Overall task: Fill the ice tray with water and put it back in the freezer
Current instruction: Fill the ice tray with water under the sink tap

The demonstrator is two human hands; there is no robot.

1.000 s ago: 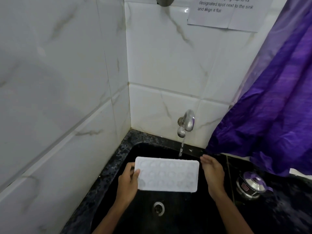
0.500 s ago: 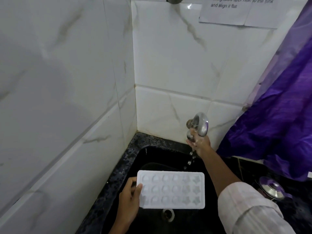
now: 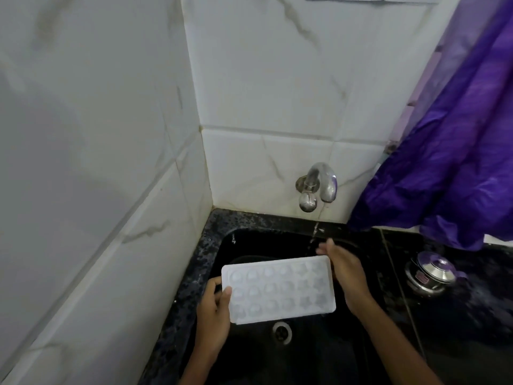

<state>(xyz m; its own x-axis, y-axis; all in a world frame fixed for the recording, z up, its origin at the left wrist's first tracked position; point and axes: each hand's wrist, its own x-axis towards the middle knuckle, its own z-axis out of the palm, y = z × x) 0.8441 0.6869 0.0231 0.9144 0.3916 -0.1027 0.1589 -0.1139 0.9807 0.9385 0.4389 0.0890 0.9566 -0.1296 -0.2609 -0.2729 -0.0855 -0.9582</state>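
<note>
A person's left hand (image 3: 212,315) clamps the left end of a white ice tray (image 3: 277,289), thumb on top, holding it level over a black sink (image 3: 211,245). A thin stream of water (image 3: 314,236) falls from the wall tap (image 3: 319,187) by the tray's far right corner. The right hand (image 3: 344,270) meets that end, its grip too blurred to tell. A purple curtain (image 3: 449,168) hangs at right.

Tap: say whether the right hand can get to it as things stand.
Probably yes. The right hand is beside the tray, just below the tap, with only falling water between; the left hand holds the tray.
</note>
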